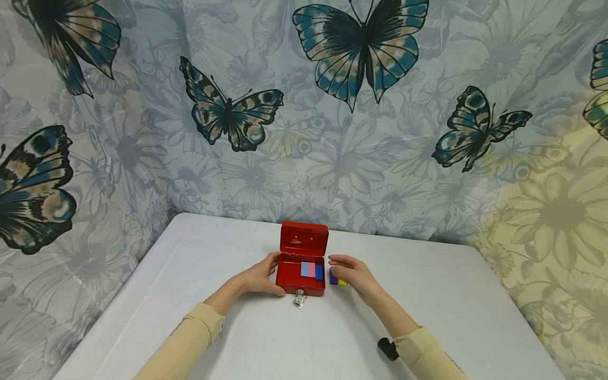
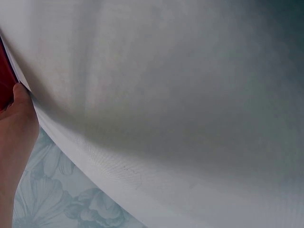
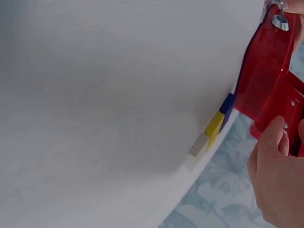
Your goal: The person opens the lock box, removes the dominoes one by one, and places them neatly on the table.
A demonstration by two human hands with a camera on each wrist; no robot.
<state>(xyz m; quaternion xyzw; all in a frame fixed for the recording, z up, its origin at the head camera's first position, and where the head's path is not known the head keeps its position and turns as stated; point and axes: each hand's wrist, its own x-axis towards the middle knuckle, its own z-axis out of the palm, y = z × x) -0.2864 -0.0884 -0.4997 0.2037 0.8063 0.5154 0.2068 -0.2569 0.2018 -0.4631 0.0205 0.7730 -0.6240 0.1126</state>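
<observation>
A small red metal cash box (image 1: pixel 287 277) stands on the table with its lid (image 1: pixel 304 238) raised. Inside, at the right, lie light blue, pink (image 1: pixel 311 269) and dark blue blocks. Keys (image 1: pixel 299 301) hang from the front lock. My left hand (image 1: pixel 258 275) holds the box's left side, thumb at the front corner and fingers toward the back. My right hand (image 1: pixel 356 275) hovers just right of the box with nothing visible in its fingers. Below it, a purple-blue block (image 3: pixel 228 103), a yellow block (image 3: pixel 215 123) and a whitish block (image 3: pixel 198 145) stand in a row beside the box.
A white cloth covers the table (image 1: pixel 427 295), whose back edge meets a curtain (image 1: pixel 342 163) printed with butterflies and flowers. A small black device (image 1: pixel 388 349) sits at my right wrist.
</observation>
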